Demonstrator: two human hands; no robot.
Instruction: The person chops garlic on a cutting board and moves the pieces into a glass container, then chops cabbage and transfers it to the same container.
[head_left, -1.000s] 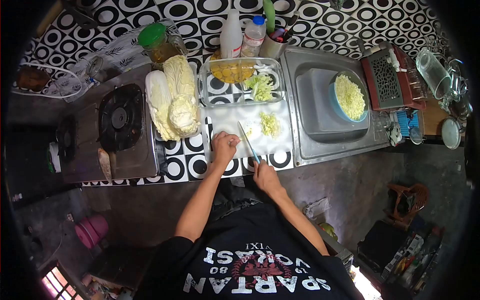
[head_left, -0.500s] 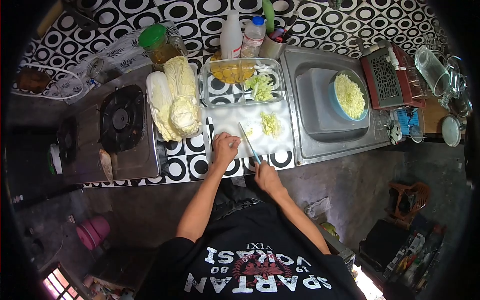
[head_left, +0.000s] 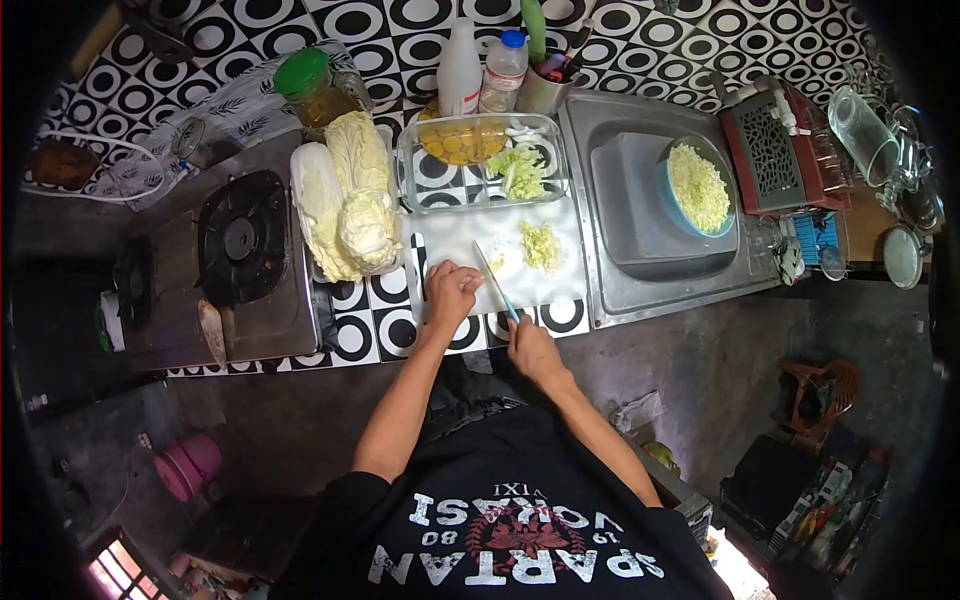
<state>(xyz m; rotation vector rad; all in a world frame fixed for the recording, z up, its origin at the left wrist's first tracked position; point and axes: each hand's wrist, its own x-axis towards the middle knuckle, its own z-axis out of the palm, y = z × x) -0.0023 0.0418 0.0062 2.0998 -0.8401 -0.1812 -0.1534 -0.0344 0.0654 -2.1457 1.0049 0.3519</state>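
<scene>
My right hand (head_left: 533, 350) is wrapped round the light-blue handle of a knife (head_left: 497, 282), whose blade points away from me over the white cutting board (head_left: 452, 243). Left of the blade, my left hand (head_left: 452, 292) rests on the board with its fingers curled in; whatever they hold is hidden. Finely chopped cabbage (head_left: 540, 247) lies in a small heap to the right of the knife, with a few bits by the blade. Behind the board stands a clear glass dish (head_left: 420, 190) with cut cabbage pieces (head_left: 520, 175) inside.
Whole napa cabbages (head_left: 345, 195) fill a container left of the board, beside the gas stove (head_left: 265, 315). To the right, a blue bowl (head_left: 668, 190) of chopped cabbage stands in the metal sink (head_left: 620, 292). Bottles (head_left: 460, 70) and a green-lidded jar (head_left: 303, 75) stand behind.
The knife blade has shifted slightly left, nearer my left fingers. Both hands stay in nearly the same place.
</scene>
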